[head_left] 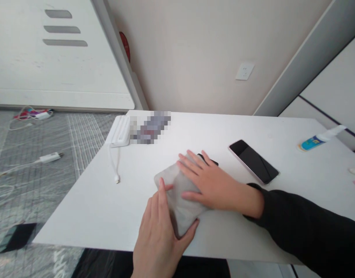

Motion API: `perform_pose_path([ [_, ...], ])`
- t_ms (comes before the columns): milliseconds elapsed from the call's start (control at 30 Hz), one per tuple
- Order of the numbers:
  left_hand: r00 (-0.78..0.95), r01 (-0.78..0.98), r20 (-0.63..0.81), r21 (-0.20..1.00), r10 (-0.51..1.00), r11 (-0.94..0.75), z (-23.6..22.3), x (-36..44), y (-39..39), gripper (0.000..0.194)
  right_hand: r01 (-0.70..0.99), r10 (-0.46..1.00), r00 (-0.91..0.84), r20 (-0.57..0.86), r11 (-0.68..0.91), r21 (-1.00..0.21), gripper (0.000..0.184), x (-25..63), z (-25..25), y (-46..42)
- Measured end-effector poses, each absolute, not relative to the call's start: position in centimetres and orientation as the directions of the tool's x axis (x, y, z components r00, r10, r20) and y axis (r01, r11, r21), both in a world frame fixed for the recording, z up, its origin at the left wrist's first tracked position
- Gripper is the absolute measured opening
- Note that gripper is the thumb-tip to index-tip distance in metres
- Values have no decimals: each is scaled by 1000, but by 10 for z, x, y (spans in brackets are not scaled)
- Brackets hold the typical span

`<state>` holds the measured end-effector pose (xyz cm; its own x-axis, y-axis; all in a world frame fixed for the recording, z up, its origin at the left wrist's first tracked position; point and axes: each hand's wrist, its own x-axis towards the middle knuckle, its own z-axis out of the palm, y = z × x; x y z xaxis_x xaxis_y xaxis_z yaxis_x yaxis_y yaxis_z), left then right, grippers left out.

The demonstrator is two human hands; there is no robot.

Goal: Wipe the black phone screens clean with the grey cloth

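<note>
A light grey cloth (177, 210) lies on the white table (90, 208) in front of me, spread over something flat. A black edge (213, 161) of that thing pokes out at the far right; the rest is hidden. My right hand (210, 185) rests palm down on the cloth with fingers stretched and apart. My left hand (158, 227) is round the near left end, its thumb on the right side and its fingers on the left. A phone with a dark screen (254, 160) lies beyond my right wrist.
A white power bank (121, 131) with a short cable (117, 170) sits at the far left, beside a pixelated item (152, 127). A spray bottle (316, 143) lies to the right. Below left, a charging cable (50, 157) and a dark flat piece (18, 236) lie on the grey-patterned surface.
</note>
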<state>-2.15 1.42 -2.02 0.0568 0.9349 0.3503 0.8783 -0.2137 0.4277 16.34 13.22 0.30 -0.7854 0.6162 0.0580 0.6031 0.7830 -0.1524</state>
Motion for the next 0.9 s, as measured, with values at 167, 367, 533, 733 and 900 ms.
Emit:
perform_pose_path([
  [167, 52, 864, 329, 459, 943, -207, -20, -22, 15, 110, 686, 693, -716, 91, 721, -99, 86, 169, 5, 135],
  [367, 70, 866, 322, 450, 944, -218, -21, -23, 15, 109, 550, 569, -822, 36, 808, -211, 86, 173, 6, 136],
  [533, 58, 858, 327, 467, 943, -215, -20, -23, 15, 108, 680, 687, -725, 49, 725, -114, 91, 191, 7, 156],
  [733, 62, 861, 291, 468, 955, -199, -21, -25, 15, 114, 485, 510, -856, 82, 848, -211, 87, 168, 6, 130],
  [900, 65, 871, 331, 441, 941, -215, -20, -23, 17, 103, 733, 734, -668, 119, 677, -63, 86, 186, 3, 164],
])
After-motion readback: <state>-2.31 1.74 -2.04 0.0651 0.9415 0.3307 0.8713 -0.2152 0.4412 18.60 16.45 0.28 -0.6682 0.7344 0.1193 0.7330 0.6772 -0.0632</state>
